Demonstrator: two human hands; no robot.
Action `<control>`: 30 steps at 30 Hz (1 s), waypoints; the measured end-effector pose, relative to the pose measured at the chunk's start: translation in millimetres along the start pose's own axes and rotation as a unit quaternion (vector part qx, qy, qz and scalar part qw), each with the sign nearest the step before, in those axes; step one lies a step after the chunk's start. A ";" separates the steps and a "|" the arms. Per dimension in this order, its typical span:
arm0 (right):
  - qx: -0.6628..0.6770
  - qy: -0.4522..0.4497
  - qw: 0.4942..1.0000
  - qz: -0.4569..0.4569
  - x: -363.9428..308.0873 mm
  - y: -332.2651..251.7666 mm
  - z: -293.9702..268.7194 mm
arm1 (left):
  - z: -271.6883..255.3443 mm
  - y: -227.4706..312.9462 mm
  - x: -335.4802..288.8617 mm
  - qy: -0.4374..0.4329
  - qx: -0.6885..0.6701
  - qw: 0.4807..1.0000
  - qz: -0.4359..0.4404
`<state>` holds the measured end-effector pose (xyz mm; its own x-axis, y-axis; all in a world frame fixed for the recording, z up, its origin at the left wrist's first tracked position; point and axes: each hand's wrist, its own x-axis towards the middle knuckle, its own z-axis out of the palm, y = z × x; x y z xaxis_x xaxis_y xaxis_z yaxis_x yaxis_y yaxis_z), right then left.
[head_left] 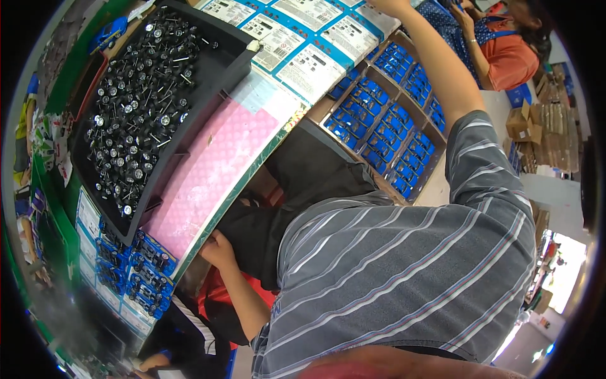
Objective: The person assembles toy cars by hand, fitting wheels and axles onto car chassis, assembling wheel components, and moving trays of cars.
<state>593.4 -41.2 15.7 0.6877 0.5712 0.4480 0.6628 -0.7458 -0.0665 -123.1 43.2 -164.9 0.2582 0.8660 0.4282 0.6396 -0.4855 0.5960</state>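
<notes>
My left hand (216, 249) is low beside the near edge of the worktable, close to my knee. Its fingers look curled, and what they hold, if anything, is hidden. My right hand (390, 6) reaches up to the top rim of the picture, at the corner of the printed blue and white card sheets (319, 54). Its fingers are cut off there. Under that arm stands a cardboard box (379, 82) with dividers, packed with rows of blue toy cars (385, 129).
A black tray (208, 110) full of small wheels on axles (142, 107) stands on the table, beside a pink patterned mat (218, 148). Several upturned blue toy cars (148, 275) lie at its near end. Another person (505, 50) sits at the upper right, near cardboard cartons (524, 123).
</notes>
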 end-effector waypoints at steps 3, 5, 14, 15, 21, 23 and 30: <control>0.150 -0.262 0.946 0.118 18.0 3.6 0.5 | -3.3 51.5 6.5 -0.156 -0.071 0.980 -0.100; -0.031 -0.035 0.999 -0.003 27.9 101.8 28.5 | 24.8 94.1 19.5 -0.150 -0.236 0.953 -0.119; 0.109 -0.072 0.991 -0.026 -45.5 -5.3 0.4 | 17.5 193.1 29.7 -0.191 -0.297 0.936 -0.008; 0.099 -0.067 0.992 -0.049 -47.1 -3.5 -4.4 | 20.6 197.9 34.2 -0.198 -0.321 0.926 0.000; 0.206 -0.122 0.971 0.018 -67.9 -23.2 -18.4 | 28.0 214.4 53.4 -0.245 -0.391 0.887 0.028; 0.350 -0.188 0.916 0.050 -109.1 -65.2 -46.2 | 32.3 220.5 52.4 -0.260 -0.554 0.779 -0.137; 0.530 -0.290 0.724 -0.334 -211.8 -209.0 -156.2 | 26.3 216.7 74.2 -0.285 -0.720 0.601 -0.196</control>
<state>263.0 -59.8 73.9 -0.0856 0.9602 0.2658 0.5479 0.2682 -0.7924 53.7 5.4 -21.9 0.7611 0.6486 0.0057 -0.4524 0.5245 0.7213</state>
